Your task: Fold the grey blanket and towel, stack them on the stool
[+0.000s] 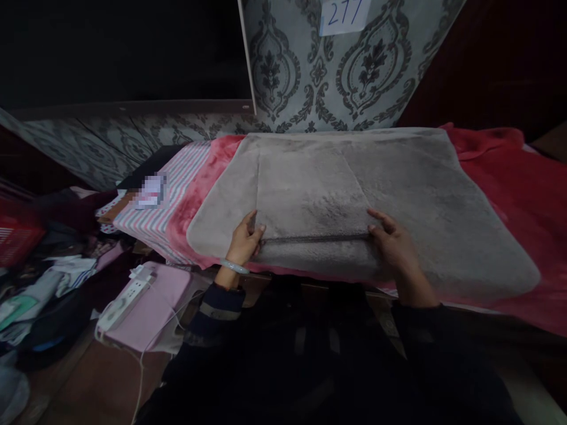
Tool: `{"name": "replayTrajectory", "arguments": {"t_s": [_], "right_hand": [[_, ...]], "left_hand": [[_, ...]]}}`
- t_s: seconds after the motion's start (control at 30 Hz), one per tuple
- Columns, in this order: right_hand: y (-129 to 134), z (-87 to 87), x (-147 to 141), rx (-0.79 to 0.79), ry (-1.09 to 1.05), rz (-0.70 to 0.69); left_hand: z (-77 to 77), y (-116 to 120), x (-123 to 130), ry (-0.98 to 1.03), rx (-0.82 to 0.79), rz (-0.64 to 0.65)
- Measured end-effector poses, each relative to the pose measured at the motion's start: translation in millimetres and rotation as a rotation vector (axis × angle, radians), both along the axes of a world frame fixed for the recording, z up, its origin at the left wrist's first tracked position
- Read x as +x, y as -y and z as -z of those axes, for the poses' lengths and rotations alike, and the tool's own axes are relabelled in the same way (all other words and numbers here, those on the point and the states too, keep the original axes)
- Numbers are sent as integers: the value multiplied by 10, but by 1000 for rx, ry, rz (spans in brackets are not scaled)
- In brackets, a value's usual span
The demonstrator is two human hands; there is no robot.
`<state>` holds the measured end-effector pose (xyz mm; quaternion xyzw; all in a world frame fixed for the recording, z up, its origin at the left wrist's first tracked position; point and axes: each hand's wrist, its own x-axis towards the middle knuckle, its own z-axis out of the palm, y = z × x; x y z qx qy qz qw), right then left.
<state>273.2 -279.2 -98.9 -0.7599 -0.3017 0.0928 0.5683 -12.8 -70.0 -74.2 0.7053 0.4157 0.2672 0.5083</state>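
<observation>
A large grey plush mat [411,195] lies spread over the red blanket, its rounded corners toward me. In its middle is a squarish section [305,183] with creased or seamed side lines and a dark near edge; I cannot tell whether it is a fold or a separate layer. My left hand [244,239], with a pale bangle at the wrist, pinches the left end of that edge between thumb and fingers. At the right end, my right hand [393,241] has its thumb and index finger closed on the same edge. Its other fingers are partly hidden.
A red blanket [518,177] and a striped cloth [181,177] cover the surface beneath. Above hangs a dark screen [128,53] on the patterned wall. To the left are a power strip [128,301] on a pink stool [163,301], trailing cables and piled clothes [57,283].
</observation>
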Motion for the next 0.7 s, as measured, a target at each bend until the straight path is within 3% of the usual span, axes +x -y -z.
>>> {"name": "replayTrajectory", "arguments": {"t_s": [0.07, 0.13, 0.2, 0.27, 0.37, 0.5, 0.6, 0.7], "right_hand": [[-32, -68, -47, 9, 314, 84], [-155, -174, -174, 6, 568, 66], [-358, -273, -377, -63, 700, -109], [-574, -322, -616, -183, 799, -343], [-767, -272, -918, -350, 939, -597], [-753, -133, -1056, -382, 1012, -650], [-750, -126, -1056, -361, 998, -629], [-832, -186, -1104, -320, 989, -654]], "left_hand": [[-51, -62, -45, -128, 198, -45], [-141, -123, -8, -221, 456, -116], [-235, -160, 122, -236, 659, -103], [-283, -160, 295, -229, 768, 63], [-224, -131, 469, -360, 829, 368], [-98, -148, 398, -571, 859, 485], [-190, -197, 318, -590, 819, 559], [-361, -276, 401, -511, 823, 675]]}}
